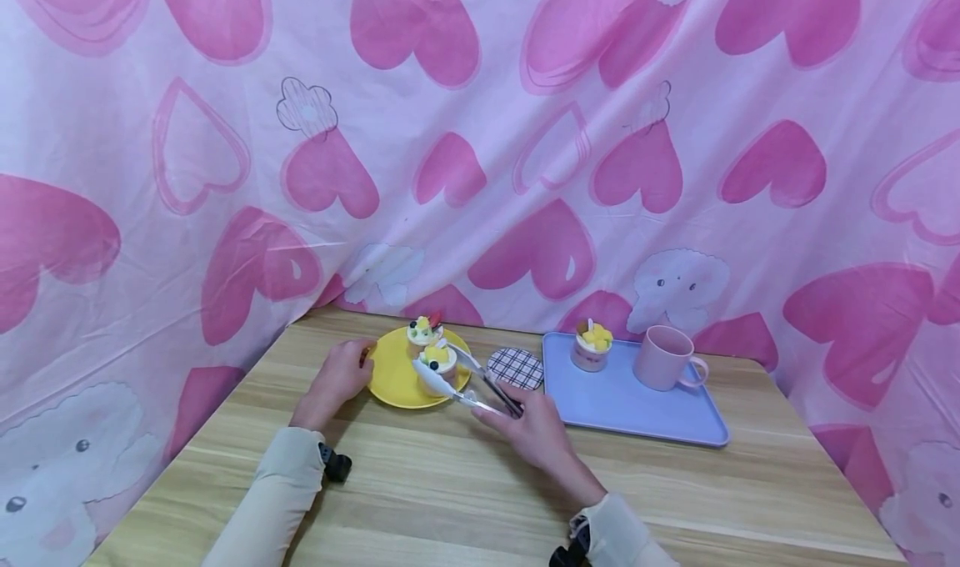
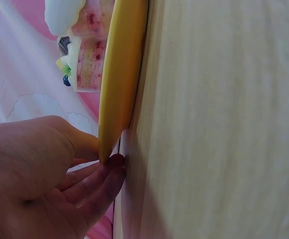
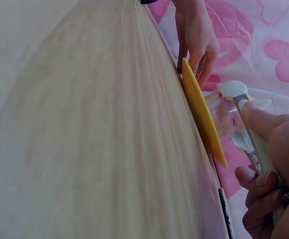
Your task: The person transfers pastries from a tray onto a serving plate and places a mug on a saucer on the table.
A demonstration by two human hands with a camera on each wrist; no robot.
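Observation:
My left hand (image 1: 339, 385) pinches the left rim of a yellow plate (image 1: 388, 375); in the left wrist view the thumb lies over the rim and fingertips are beneath it. Two dessert cups stand upright on the plate. The back cup (image 1: 424, 331) has fruit and a red piece on top; the front cup (image 1: 437, 357) has white cream and yellow fruit. In my right hand (image 1: 538, 434) I grip tongs (image 1: 444, 388) with pale tips. Their spread tips reach to either side of the front cup; I cannot tell whether both touch it.
A round checked coaster (image 1: 515, 368) lies right of the plate. Beyond it, a blue tray (image 1: 622, 404) bears a third dessert cup (image 1: 591, 348) and a pink mug (image 1: 663, 357). A pink heart-patterned cloth (image 1: 525, 133) hangs behind the wooden table (image 1: 450, 492).

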